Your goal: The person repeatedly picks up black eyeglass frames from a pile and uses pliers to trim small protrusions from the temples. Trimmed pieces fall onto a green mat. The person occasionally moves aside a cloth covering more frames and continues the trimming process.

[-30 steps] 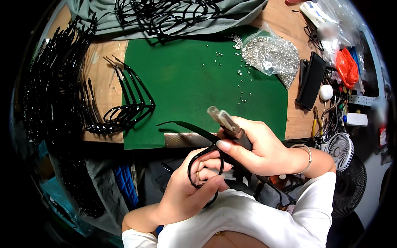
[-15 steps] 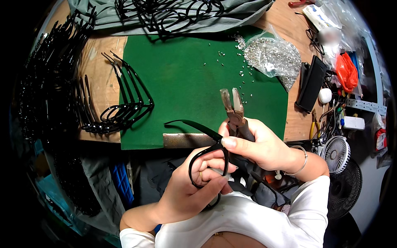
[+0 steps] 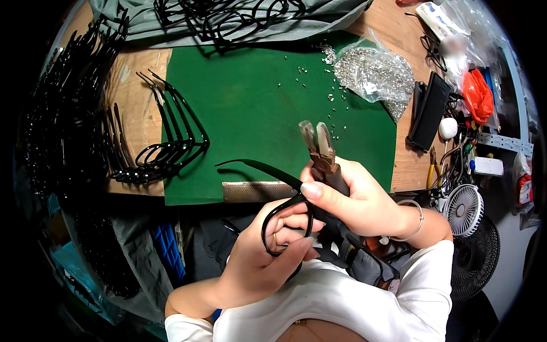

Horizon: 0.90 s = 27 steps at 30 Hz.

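My left hand (image 3: 261, 257) is closed around the rim of a black glossy glasses frame (image 3: 264, 227), whose temple arm stretches up to the left. My right hand (image 3: 356, 196) grips pliers with pale jaw tips (image 3: 323, 151), pointing upward with the jaws slightly apart, while its thumb presses on the frame by the hinge. Beneath the temple arm are a green mat (image 3: 239, 108) and a textured metal strip (image 3: 253, 192) at its front edge. Part of the frame is hidden by my fingers.
Piles of black frames (image 3: 74, 114) lie left, others (image 3: 233, 17) on grey cloth behind. A bag of small silver parts (image 3: 373, 74) has pieces scattered beside it. Right are a phone on a stand (image 3: 428, 111), yellow-handled pliers (image 3: 433, 171), cables, a red bag (image 3: 477, 94) and fans (image 3: 462, 208).
The pliers have swung more upright, their two jaw tips now showing apart, and sit higher in the picture. My right hand has shifted slightly up; my left hand keeps holding the frame.
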{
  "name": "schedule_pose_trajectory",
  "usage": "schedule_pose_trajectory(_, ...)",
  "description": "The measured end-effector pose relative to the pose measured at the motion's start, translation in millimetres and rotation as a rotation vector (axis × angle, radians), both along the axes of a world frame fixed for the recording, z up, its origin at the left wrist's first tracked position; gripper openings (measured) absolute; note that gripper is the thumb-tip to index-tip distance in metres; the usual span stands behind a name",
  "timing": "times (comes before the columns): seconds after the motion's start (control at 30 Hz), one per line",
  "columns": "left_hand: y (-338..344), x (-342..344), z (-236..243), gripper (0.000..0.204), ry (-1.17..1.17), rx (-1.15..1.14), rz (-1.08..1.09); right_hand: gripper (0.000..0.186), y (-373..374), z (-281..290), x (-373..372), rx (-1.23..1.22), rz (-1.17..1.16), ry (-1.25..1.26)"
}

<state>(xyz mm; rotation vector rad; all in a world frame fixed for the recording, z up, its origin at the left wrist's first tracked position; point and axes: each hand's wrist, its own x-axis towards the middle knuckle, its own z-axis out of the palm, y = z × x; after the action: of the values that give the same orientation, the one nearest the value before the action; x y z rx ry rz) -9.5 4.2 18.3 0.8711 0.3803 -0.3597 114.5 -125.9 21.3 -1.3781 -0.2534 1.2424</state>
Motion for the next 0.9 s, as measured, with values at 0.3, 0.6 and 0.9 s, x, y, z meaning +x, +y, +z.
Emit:
schedule_pose_trajectory(0.3,-3,2,-1,0.045,-0.018,-0.015,0.006,0.017,-2,-3,-14,-0.003,-0.086,-0.407)
schedule_pose_trajectory(0.6,-12,1,-3,0.045,-0.046,-0.046,0.094,0.014,0,-7,-22,0.009,-0.182,-0.345)
schedule_pose_trajectory(0.9,-5,1,-2,0.045,-0.04,-0.035,0.024,0.02,-6,-5,-11,0.019,-0.095,-0.133)
